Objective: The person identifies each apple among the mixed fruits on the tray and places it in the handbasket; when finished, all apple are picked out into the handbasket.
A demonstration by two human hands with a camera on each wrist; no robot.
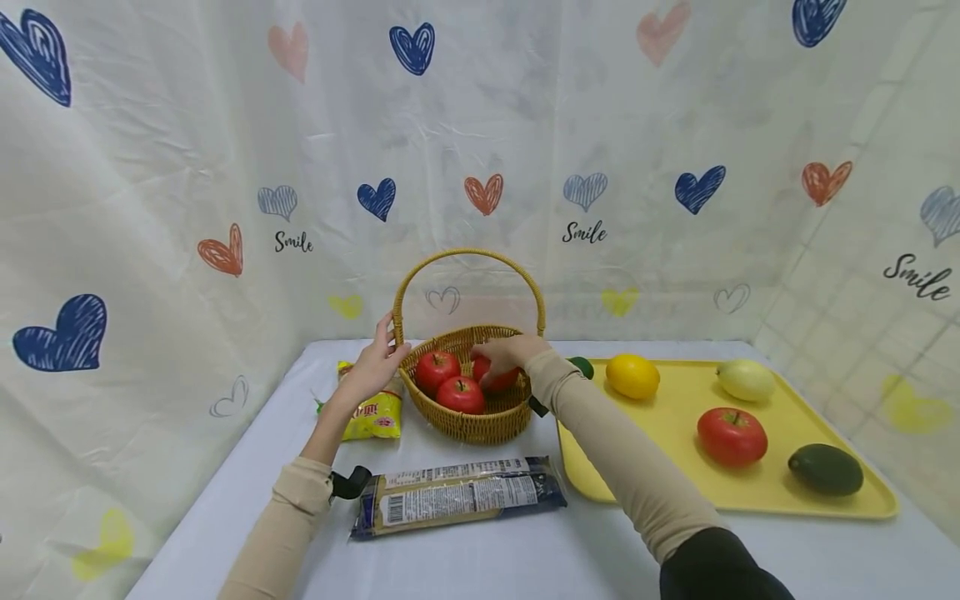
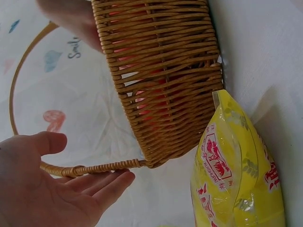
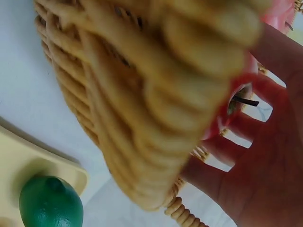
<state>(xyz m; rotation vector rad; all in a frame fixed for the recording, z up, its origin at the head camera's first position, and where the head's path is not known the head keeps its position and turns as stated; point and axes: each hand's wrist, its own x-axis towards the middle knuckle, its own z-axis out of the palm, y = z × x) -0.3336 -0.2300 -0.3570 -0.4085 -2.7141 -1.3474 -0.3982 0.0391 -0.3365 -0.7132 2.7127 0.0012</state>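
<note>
A wicker basket (image 1: 468,429) with a tall arched handle (image 1: 467,252) stands at the back middle of the table. Inside it lie two red apples (image 1: 437,372) on the left and a third apple (image 1: 504,385) on the right. My right hand (image 1: 512,352) reaches over the basket's right rim and holds that third apple; the right wrist view shows fingers around the apple (image 3: 239,97) near its dark stem. At the basket's left side, the extended fingers of my left hand (image 2: 57,189) lie against the handle's base, with the thumb spread apart from it.
A yellow snack packet (image 1: 375,415) stands left of the basket, and a long printed package (image 1: 461,497) lies in front. On the right, a yellow tray (image 1: 675,492) bears a lemon (image 1: 632,376), a pale fruit (image 1: 746,380), a tomato-like red fruit (image 1: 732,437) and dark green fruits (image 1: 825,469).
</note>
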